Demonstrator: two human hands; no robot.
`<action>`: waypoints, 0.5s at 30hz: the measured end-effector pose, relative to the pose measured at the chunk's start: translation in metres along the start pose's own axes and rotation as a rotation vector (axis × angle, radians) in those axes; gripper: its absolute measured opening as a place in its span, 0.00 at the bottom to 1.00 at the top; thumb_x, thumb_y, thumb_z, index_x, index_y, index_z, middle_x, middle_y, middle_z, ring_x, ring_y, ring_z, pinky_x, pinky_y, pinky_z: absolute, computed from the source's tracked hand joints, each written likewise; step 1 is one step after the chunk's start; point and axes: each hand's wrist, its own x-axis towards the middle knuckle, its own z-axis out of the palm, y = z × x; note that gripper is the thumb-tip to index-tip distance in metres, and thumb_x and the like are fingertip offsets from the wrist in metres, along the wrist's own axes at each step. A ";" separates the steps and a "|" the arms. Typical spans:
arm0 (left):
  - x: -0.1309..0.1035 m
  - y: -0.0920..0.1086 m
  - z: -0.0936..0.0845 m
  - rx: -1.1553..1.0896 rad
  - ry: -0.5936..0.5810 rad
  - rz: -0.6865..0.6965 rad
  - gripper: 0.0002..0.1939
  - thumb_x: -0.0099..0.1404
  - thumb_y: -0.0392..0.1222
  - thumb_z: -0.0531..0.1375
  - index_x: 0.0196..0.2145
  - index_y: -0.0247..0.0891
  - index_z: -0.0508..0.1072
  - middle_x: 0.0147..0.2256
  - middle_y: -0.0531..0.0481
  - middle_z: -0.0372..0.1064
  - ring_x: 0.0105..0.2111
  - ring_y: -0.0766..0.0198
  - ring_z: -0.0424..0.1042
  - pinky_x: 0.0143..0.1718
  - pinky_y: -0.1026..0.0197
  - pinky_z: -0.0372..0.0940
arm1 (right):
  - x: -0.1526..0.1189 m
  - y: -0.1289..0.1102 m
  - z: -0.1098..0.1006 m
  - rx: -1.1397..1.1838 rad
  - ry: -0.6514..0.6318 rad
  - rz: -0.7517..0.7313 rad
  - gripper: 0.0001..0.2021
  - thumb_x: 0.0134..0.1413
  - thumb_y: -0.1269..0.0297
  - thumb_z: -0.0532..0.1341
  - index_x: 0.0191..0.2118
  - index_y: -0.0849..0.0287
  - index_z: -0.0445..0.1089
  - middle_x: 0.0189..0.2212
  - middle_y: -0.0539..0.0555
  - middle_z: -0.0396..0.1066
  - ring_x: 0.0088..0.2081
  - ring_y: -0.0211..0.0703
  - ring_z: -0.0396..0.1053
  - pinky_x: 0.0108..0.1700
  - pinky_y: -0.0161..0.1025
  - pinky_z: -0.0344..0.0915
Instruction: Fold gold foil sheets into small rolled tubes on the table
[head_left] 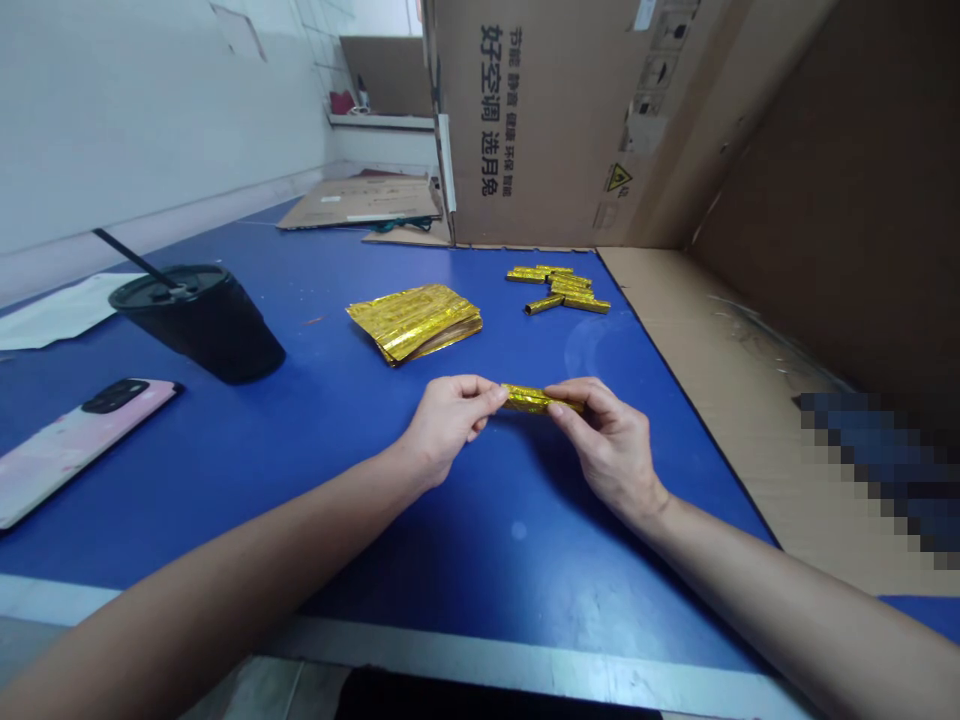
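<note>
Between my two hands is a rolled tube of gold foil paper [526, 399], held roughly level above the blue table. My left hand [455, 415] pinches its left end between thumb and fingers. Around the right end, my right hand [609, 435] is closed with thumb and fingertips. Beyond my left hand lies a stack of flat gold foil paper sheets [415, 318], its corners slightly lifted. Farther back on the right, several finished-looking gold rolls [568, 287] rest in a loose pile.
A black tumbler with a straw [202, 320] stands at the left, beside a pink phone [86, 440] lying face down. White paper [67, 310] lies behind them. A large cardboard box [555, 120] walls the back; flattened cardboard [360, 203] lies at the far left.
</note>
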 end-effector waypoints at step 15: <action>0.002 -0.001 -0.001 -0.229 -0.081 -0.187 0.10 0.49 0.39 0.63 0.22 0.32 0.66 0.18 0.56 0.56 0.16 0.76 0.54 0.15 0.71 0.46 | -0.001 0.000 0.001 -0.056 -0.048 -0.099 0.06 0.51 0.72 0.57 0.33 0.56 0.70 0.31 0.52 0.68 0.35 0.40 0.66 0.38 0.41 0.63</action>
